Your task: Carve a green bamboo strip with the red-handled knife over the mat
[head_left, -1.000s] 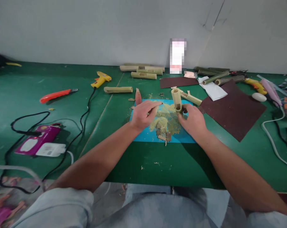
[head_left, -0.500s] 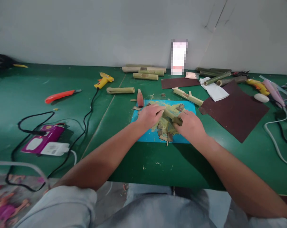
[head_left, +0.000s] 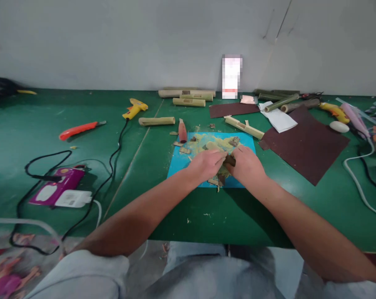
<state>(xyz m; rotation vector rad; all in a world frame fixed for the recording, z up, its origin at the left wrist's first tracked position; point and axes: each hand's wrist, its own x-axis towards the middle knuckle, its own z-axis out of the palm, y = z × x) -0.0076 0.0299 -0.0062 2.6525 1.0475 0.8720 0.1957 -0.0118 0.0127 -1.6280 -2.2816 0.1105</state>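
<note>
One green table [head_left: 175,220] bears a blue sheet [head_left: 179,163]; above is the left hand [head_left: 207,162], at eight o'clock, grip impossible to tell; the right hand [head_left: 248,167], at four, grasps a bamboo tube [head_left: 230,160]; scraps [head_left: 221,180] lie at six.

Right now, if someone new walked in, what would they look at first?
Probably the bright blue sheet in the middle of the green table, where the left hand and right hand meet at a bamboo tube. Next might be the bright, blurred-out rectangle by the grey wall. On the left, the red-handled tool and purple box stand out too.
</note>
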